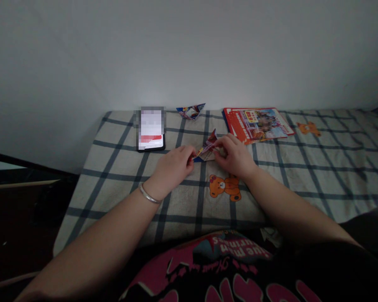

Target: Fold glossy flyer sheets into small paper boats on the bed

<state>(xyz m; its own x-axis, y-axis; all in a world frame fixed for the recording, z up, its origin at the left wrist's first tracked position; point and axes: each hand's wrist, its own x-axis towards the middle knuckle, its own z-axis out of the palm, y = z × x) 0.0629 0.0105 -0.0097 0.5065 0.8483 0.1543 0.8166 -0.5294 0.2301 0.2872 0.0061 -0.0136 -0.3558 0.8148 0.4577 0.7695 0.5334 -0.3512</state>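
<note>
Between my two hands is a small piece of folded printed paper (207,147), low over the checked cloth, with one pointed flap standing up. My left hand (175,164) pinches its left corner between thumb and fingers. On the other side my right hand (234,154) is closed on the right part of the same paper, its fingertips partly covering it. Farther back, near the wall, lies a second folded paper shape (191,112) with pointed ends and similar print. Neither hand touches it.
A phone (151,130) with a lit screen lies at the back left. Several printed flyers (258,123) are stacked at the back right. The checked cloth (182,209) with bear pictures covers the surface up to the wall (189,50). Its left edge drops toward a dark floor.
</note>
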